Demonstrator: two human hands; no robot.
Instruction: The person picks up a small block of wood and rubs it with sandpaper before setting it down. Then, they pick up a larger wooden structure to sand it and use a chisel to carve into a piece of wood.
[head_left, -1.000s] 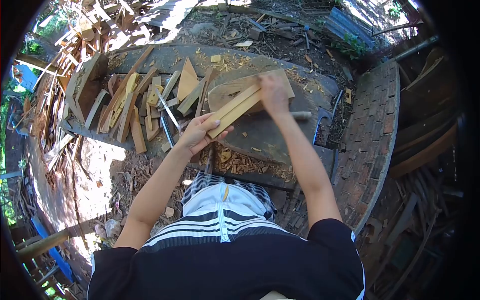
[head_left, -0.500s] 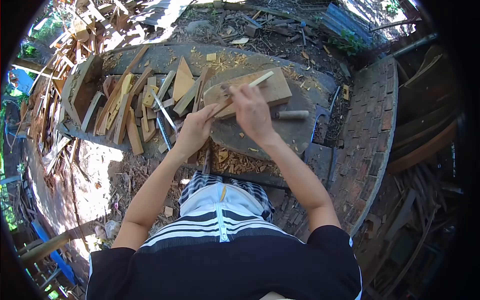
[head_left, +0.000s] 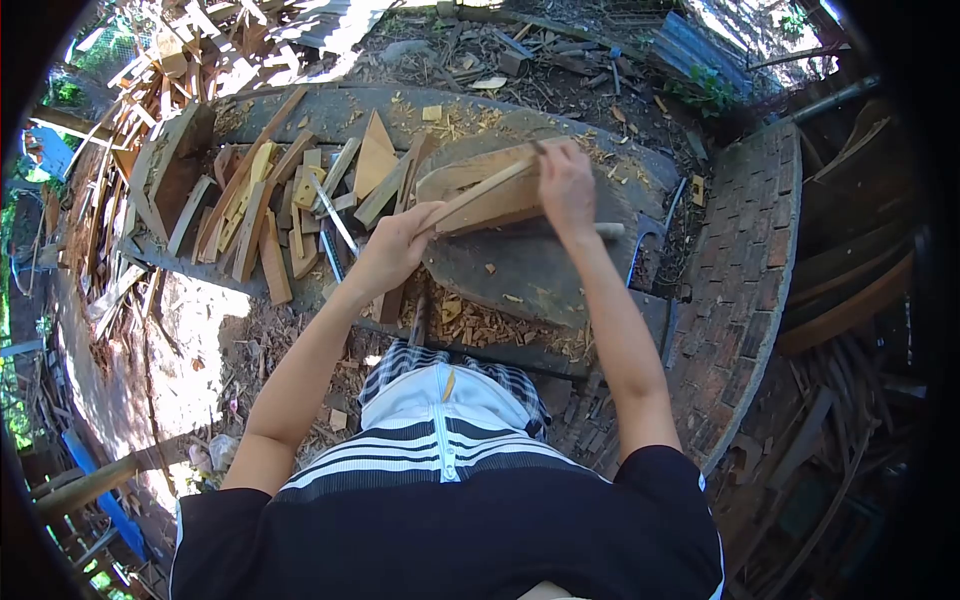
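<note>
My left hand (head_left: 398, 248) is closed round the near end of a thin wooden strip (head_left: 485, 198), which slants up to the right over a thick wooden block (head_left: 500, 212). At the strip's far end, my right hand (head_left: 566, 185) has its fingers closed on something small and dark, partly hidden by the fingers. The block lies on a rounded wooden board (head_left: 520, 275) on the workbench. A round wooden handle (head_left: 610, 230) shows just right of the block, partly behind my right wrist.
Wooden offcuts (head_left: 270, 215) lie in a row on the bench's left part, with a metal bar (head_left: 335, 215) among them. Wood chips (head_left: 485, 328) cover the near edge. A blue-edged saw frame (head_left: 645, 240) is at the right, beside a brick surface (head_left: 735, 260).
My right hand has moved right and slightly up, from the middle of the strip to its far end. The strip shows more of its length, and my left hand has shifted slightly.
</note>
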